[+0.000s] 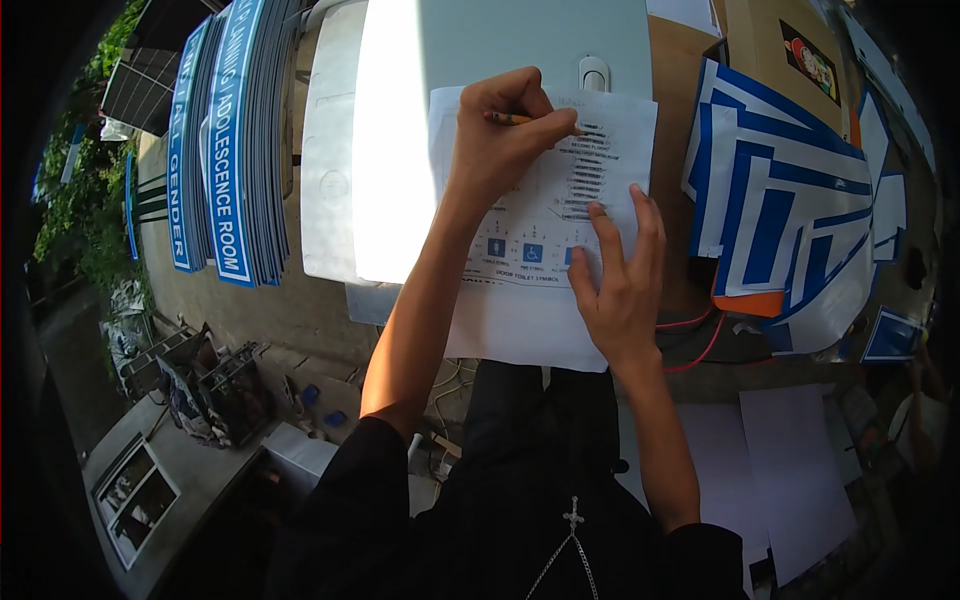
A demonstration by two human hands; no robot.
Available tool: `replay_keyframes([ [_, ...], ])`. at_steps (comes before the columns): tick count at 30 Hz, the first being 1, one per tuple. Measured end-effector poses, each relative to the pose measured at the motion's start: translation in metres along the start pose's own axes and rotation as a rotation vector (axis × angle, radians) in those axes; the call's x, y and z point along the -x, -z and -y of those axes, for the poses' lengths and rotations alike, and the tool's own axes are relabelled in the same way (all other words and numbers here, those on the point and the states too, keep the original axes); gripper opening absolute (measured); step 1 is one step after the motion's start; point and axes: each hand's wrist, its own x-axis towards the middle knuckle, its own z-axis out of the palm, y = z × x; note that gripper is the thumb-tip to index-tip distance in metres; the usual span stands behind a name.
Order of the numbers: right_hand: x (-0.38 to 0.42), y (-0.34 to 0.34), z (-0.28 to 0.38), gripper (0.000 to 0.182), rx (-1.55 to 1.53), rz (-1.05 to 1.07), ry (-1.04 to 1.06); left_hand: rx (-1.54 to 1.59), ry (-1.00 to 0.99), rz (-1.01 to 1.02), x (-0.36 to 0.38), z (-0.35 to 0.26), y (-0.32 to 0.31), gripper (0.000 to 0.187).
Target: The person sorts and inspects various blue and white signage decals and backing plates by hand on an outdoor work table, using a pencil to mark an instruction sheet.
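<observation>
My left hand [505, 135] is closed around a pencil [508, 118], its tip at a printed list near the top right of a white paper sheet [520, 325]. Dark marks run across many lines of that list. Lower on the sheet are small blue toilet-symbol pictures. Resting with fingers spread on the sheet's right side is my right hand [622, 275], which holds nothing. Under the paper is a pale grey flat-topped case [500, 45] with an oval latch, its left part in bright sunlight.
Stacked blue-and-white signs [235, 150] stand at the left, lettered "ALL GENDER" and "ADOLESCENCE ROOM". At right lie blue-and-white striped sheets [780, 200] beside a cardboard box [780, 50]. A red cable [705, 345] hangs below them. White panels [795, 480] are at lower right, near another person's arm.
</observation>
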Motion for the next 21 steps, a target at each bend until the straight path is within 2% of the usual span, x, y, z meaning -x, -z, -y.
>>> replay_keyframes([
  [4, -0.002, 0.004, 0.001, 0.047, 0.042, 0.044, 0.0, 0.005, -0.033, 0.003, -0.01, 0.01, 0.001, 0.034],
  [9, -0.013, 0.015, 0.012, 0.053, 0.13, 0.137, -0.06, -0.06, -0.025, -0.003, -0.006, 0.013, 0.004, 0.03],
  [15, -0.014, 0.011, 0.013, 0.054, 0.238, 0.126, -0.021, -0.085, -0.016, -0.065, 0.003, 0.009, 0.011, 0.029],
  [19, -0.017, 0.006, 0.017, 0.052, 0.205, 0.173, 0.003, -0.074, 0.061, -0.173, 0.013, 0.005, 0.005, 0.033],
  [21, -0.019, 0.002, 0.015, 0.052, 0.134, 0.196, 0.009, -0.028, 0.011, -0.194, 0.014, 0.012, 0.001, 0.034],
])
